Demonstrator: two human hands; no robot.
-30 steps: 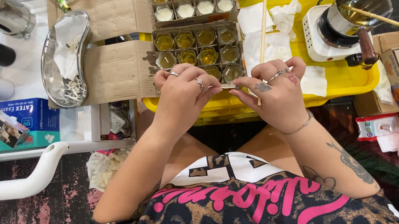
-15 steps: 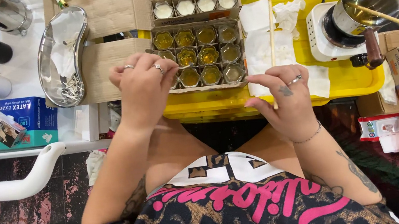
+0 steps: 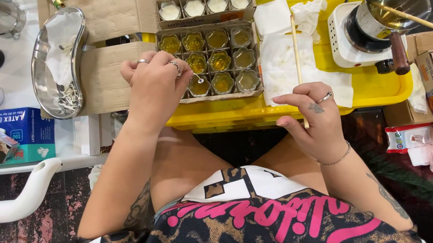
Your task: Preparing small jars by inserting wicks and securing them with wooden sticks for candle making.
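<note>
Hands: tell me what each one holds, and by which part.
The left hand pinches a thin wick by its upper end, over the box of small jars. The right hand holds nothing; a wooden stick lies beside it.

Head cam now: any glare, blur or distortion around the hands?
Head view: even light, soft shadows; glare on the steel kidney dish and metal pot; left hand and right hand sharp; straight edges bow slightly toward the frame borders.

A box of filled jars sits on a tray; a metal kidney dish lies left, a pot (on a small hotplate) right, paper towels between.
</note>
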